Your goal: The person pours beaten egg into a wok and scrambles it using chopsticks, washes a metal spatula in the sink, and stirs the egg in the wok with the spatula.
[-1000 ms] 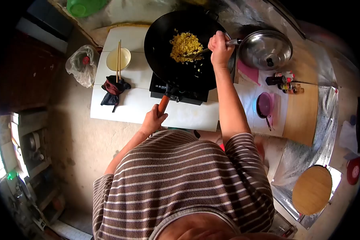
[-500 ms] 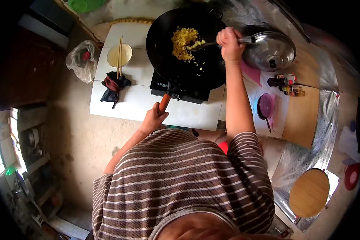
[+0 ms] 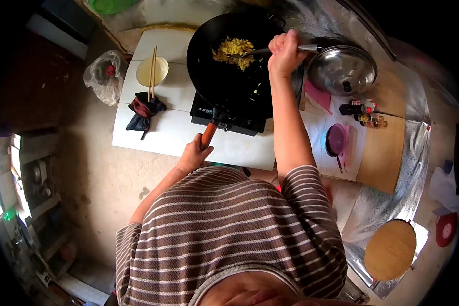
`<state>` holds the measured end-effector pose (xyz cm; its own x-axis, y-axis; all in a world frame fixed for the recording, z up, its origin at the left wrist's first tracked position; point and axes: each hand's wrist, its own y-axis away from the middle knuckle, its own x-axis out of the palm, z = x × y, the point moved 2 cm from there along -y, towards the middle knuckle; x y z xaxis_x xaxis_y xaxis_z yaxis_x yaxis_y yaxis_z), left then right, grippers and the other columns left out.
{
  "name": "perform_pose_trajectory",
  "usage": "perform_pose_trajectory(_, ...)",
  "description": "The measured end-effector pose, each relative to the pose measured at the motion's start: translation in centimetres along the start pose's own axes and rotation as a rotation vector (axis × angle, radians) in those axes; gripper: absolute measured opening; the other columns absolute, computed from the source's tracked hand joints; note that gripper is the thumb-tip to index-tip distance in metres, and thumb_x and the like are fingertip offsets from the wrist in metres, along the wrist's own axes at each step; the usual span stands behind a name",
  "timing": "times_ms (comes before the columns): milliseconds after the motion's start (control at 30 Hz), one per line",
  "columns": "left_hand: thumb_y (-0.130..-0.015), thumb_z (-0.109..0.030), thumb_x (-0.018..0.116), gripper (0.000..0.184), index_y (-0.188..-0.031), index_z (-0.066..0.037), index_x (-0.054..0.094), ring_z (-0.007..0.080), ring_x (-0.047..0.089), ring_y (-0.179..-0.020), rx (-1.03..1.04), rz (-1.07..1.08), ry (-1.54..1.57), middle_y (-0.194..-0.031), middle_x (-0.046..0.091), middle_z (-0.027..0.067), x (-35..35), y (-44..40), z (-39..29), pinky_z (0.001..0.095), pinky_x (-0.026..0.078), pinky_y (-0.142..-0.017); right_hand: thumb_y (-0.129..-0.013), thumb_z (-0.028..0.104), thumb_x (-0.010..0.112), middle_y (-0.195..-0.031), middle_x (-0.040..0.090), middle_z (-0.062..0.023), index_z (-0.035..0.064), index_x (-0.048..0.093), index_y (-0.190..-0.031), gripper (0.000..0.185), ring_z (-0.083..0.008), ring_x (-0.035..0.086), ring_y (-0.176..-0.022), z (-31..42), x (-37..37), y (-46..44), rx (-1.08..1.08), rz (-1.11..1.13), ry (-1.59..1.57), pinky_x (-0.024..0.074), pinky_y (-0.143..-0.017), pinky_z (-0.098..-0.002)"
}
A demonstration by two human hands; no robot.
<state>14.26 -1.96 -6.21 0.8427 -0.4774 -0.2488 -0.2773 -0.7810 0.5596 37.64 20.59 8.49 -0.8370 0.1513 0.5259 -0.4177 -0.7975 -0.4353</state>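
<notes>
A large black wok point(image 3: 219, 86) sits on a dark cooktop point(image 3: 201, 111). My left hand point(image 3: 194, 154) is wrapped round its orange-brown handle point(image 3: 208, 134). My right hand point(image 3: 284, 53) grips the long handle of a metal spatula point(image 3: 260, 51), whose head reaches into a heap of yellow, scrambled-looking food point(image 3: 238, 47). A few small bits of the food lie apart on the wok's right side. Part of the spatula's head is hidden by the food.
Left of the wok stand a pale bowl point(image 3: 160, 72) with chopsticks point(image 3: 153, 74) across it and a dark cloth point(image 3: 142, 113). To the right are a steel lid point(image 3: 336, 69), sauce bottles point(image 3: 371, 120) and a small purple-and-black pan point(image 3: 335, 139). A plastic bag point(image 3: 99, 81) is at the far left.
My right hand has shifted slightly left, pushing the spatula's head leftward into the food, which is now bunched differently. My left hand stays on the wok handle.
</notes>
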Motion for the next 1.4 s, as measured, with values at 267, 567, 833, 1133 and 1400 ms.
perform_pose_trajectory(267,-0.085,-0.020,0.066,0.035,-0.105,0.000,0.046,0.0174,0.057,-0.048,0.142,-0.075,-0.032,-0.069,0.058,0.0114,0.5,-0.9,1.4,0.0314,0.044,-0.044,-0.093,0.015,0.053,-0.049,0.029,0.0037,0.0102,0.032,-0.058,0.041,-0.0066,0.024,-0.040,0.8,-0.8,0.5,0.146,0.088,0.063,0.0168,-0.040,-0.0264)
perform_pose_trajectory(567,-0.082,-0.025,0.065,0.044,-0.111,0.001,0.045,0.0430,0.062,-0.082,0.078,-0.046,-0.066,-0.085,0.062,0.0268,0.4,-0.2,0.7,0.0441,0.048,-0.070,-0.092,0.014,0.054,-0.050,0.030,0.0029,0.0101,0.032,-0.058,0.041,-0.0068,0.026,-0.041,0.4,-0.3,-0.6,0.034,0.098,0.016,0.0173,-0.040,-0.0260)
perform_pose_trajectory(833,-0.084,-0.020,0.066,0.041,-0.112,0.001,0.044,0.0178,0.058,-0.049,0.168,-0.096,-0.014,-0.070,0.059,0.0125,0.6,-0.7,1.4,0.0311,0.046,-0.045,-0.092,0.014,0.053,-0.049,0.031,0.0029,0.0091,0.033,-0.057,0.040,-0.0067,0.025,-0.041,-0.1,-1.5,0.3,0.092,0.087,0.096,0.0177,-0.041,-0.0261)
perform_pose_trajectory(1133,-0.083,-0.024,0.065,0.041,-0.108,0.001,0.045,0.0374,0.064,-0.072,0.102,-0.052,-0.002,-0.079,0.062,0.0230,0.3,-0.5,0.6,0.0409,0.049,-0.064,-0.092,0.016,0.053,-0.050,0.031,0.0038,0.0101,0.033,-0.056,0.042,-0.0059,0.027,-0.043,-0.1,-2.7,1.9,0.199,0.118,0.138,0.0185,-0.042,-0.0253)
perform_pose_trajectory(1400,-0.084,-0.024,0.065,0.037,-0.104,0.000,0.045,0.0222,0.060,-0.051,0.121,-0.031,0.057,-0.068,0.059,0.0144,0.0,-0.1,0.1,0.0348,0.047,-0.048,-0.093,0.018,0.050,-0.052,0.031,0.0029,0.0099,0.033,-0.058,0.040,-0.0073,0.028,-0.046,0.6,-3.8,5.9,0.128,0.057,0.154,0.0220,-0.045,-0.0260)
